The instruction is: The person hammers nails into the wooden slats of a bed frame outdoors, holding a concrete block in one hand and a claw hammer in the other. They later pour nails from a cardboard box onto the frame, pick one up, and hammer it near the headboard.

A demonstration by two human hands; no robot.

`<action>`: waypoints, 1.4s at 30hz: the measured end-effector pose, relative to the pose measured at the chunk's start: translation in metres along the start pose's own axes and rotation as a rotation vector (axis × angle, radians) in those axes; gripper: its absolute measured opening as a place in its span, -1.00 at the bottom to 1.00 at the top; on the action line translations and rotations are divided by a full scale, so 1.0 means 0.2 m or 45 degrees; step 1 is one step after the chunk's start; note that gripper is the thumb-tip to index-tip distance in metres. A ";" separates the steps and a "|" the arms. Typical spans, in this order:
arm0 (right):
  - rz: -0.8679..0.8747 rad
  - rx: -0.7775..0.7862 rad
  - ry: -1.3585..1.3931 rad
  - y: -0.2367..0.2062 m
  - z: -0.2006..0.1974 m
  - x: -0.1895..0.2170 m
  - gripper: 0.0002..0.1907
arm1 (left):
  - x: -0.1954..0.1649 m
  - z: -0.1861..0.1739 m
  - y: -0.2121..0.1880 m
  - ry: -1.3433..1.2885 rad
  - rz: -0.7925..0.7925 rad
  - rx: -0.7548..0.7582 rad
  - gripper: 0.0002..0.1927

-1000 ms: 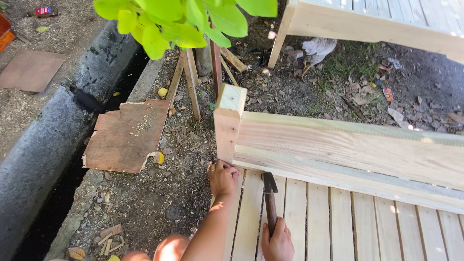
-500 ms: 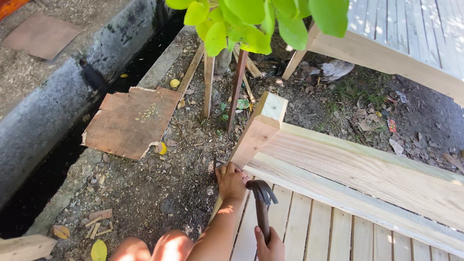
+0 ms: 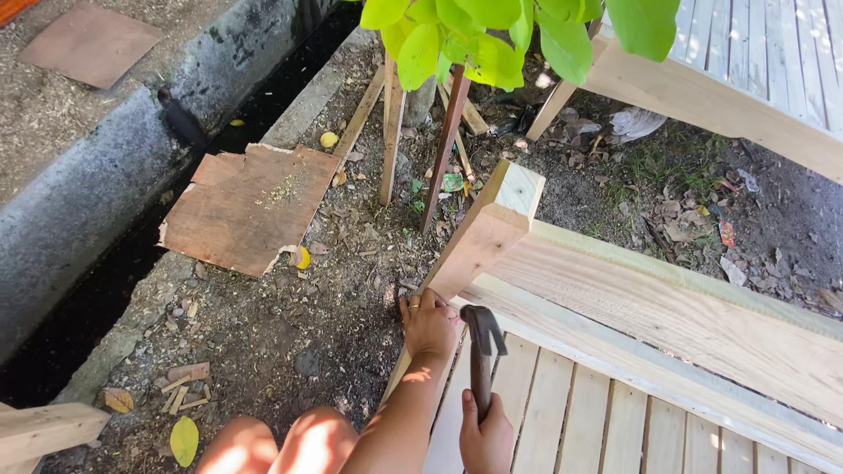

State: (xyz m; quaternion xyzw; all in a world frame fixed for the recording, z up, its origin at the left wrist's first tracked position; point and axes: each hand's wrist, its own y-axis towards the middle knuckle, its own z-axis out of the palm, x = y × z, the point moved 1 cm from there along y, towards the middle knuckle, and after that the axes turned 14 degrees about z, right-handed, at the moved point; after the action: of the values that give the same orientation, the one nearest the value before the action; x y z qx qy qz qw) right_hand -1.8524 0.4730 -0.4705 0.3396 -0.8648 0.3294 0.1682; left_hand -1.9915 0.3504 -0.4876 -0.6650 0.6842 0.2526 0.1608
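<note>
The left hand (image 3: 428, 323) rests at the corner of a pale slatted wooden frame (image 3: 562, 412), fingers curled and pinched against the end slat just below the upright post (image 3: 487, 230); whatever small thing it steadies there is too small to make out; the right hand (image 3: 486, 439) is clenched around the wooden handle of a hammer (image 3: 481, 347), whose dark metal head hangs just beside the left hand's knuckles, above the slats.

To strike well here, it seems wise to keep the pinching fingers low and clear of the hammer head, to begin with short light taps, and to bring the head down square to the slat rather than at a slant; the grip sits near the end of the handle, which gives swing but less control so close to the fingers.

A long side rail (image 3: 685, 316) runs away from the post to the right; on the bare ground to the left lie a worn square of brown board (image 3: 246, 206), scattered wood chips and fallen leaves; thin stakes (image 3: 391, 132) prop a small tree with bright green leaves (image 3: 492, 35); a concrete gutter (image 3: 97, 263) runs along the left edge, dark inside, its contents not visible; no other container is in view.
</note>
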 end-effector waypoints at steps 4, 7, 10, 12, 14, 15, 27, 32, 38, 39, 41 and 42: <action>-0.039 0.044 0.035 0.02 0.02 -0.02 -0.52 | 0.01 0.01 -0.01 0.010 0.029 -0.051 -0.96; 0.167 0.154 0.383 0.04 0.01 -0.09 -0.61 | 0.03 0.01 0.01 -0.126 -0.019 -0.054 -0.96; 0.331 0.281 0.591 0.05 -0.03 -0.19 -0.62 | 0.05 -0.01 0.01 -0.334 -0.028 -0.062 -0.93; 0.317 0.317 0.641 0.05 -0.04 -0.25 -0.64 | 0.08 -0.04 -0.03 -0.420 0.024 -0.139 -0.84; 0.234 0.319 0.686 0.05 -0.03 -0.26 -0.68 | 0.11 -0.10 -0.11 -0.445 0.116 -0.292 -0.67; 0.163 0.287 0.663 0.05 -0.02 -0.25 -0.70 | 0.13 -0.12 -0.13 -0.312 0.032 -0.192 -0.54; -0.180 0.064 -0.014 -0.03 -0.05 0.09 -0.58 | 0.13 -0.22 -0.23 0.149 -0.305 0.384 -0.36; -0.236 0.012 -0.007 -0.02 -0.01 0.14 -0.60 | 0.11 -0.22 -0.24 0.127 -0.299 0.340 -0.36; -0.252 -0.014 0.275 -0.04 -0.07 0.05 -0.68 | 0.13 -0.23 -0.22 0.105 -0.290 0.332 -0.36; -0.228 -0.010 0.328 -0.04 -0.06 0.04 -0.67 | 0.13 -0.23 -0.22 0.101 -0.296 0.342 -0.36; -0.147 -0.001 0.422 -0.04 -0.03 0.04 -0.66 | 0.14 -0.23 -0.22 0.091 -0.312 0.398 -0.36; -0.167 -0.015 0.268 -0.04 -0.01 0.06 -0.64 | 0.14 -0.23 -0.22 0.087 -0.310 0.382 -0.36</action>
State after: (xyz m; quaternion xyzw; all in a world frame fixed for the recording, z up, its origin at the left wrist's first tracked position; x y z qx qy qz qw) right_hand -1.8565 0.4645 -0.4592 0.3582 -0.8202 0.3464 0.2812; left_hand -1.9435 0.3022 -0.4717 -0.7195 0.6339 0.1038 0.2640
